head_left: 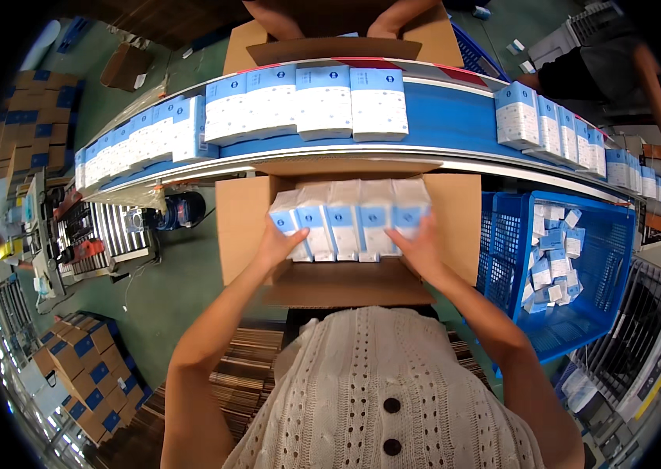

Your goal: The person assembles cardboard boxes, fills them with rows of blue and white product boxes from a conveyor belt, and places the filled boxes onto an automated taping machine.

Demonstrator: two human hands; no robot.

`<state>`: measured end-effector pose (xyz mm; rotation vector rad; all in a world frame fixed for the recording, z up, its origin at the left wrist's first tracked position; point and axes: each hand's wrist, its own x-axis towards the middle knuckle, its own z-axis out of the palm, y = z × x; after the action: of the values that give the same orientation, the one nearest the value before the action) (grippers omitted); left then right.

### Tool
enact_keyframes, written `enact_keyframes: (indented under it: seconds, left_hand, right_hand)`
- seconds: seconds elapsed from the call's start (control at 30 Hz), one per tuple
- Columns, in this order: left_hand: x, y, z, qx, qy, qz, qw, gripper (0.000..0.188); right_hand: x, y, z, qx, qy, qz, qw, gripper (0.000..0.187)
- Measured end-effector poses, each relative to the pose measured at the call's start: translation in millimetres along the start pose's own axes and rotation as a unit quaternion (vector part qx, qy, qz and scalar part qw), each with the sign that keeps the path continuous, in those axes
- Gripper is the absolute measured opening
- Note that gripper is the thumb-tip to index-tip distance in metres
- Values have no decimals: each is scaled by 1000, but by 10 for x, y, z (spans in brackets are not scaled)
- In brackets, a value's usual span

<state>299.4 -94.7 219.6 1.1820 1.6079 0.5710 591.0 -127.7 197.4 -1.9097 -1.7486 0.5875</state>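
A row of several white-and-blue packs (342, 223), which look like tissue packs, is squeezed side by side between my two hands. My left hand (277, 245) presses on the row's left end, its thumb lying over the front of the packs. At the right end my right hand (418, 241) grips the same row, thumb likewise in front. The row is at the mouth of an open cardboard box (453, 227), whose flaps are spread outward. How deep the packs sit in it I cannot tell.
Beyond the box, a blue conveyor belt (452, 117) carries more packs (323, 103). To the right stands a blue crate (581, 320) with loose packs. Flattened cardboard (248, 363) is stacked beneath me. Across the belt, another person's hands (384, 30) are at another box; a person stands far right.
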Motion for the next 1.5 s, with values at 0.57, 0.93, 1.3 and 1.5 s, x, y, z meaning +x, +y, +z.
enact_keyframes:
  seconds: [0.57, 0.93, 1.3, 1.5]
  left_hand:
    - [820, -242, 448, 312, -9, -265, 912, 71]
    - [695, -92, 587, 527, -228, 447, 685, 43]
    - [1009, -531, 1078, 475, -106, 278, 828, 38]
    - [236, -589, 1776, 188, -355, 393, 827, 39]
  right_hand:
    - [588, -290, 396, -293, -379, -49, 876, 37]
    - [839, 25, 636, -206, -276, -73, 936, 47]
    - [744, 85, 524, -196, -276, -86, 937, 30]
    - [728, 48, 569, -203, -280, -68, 936, 34]
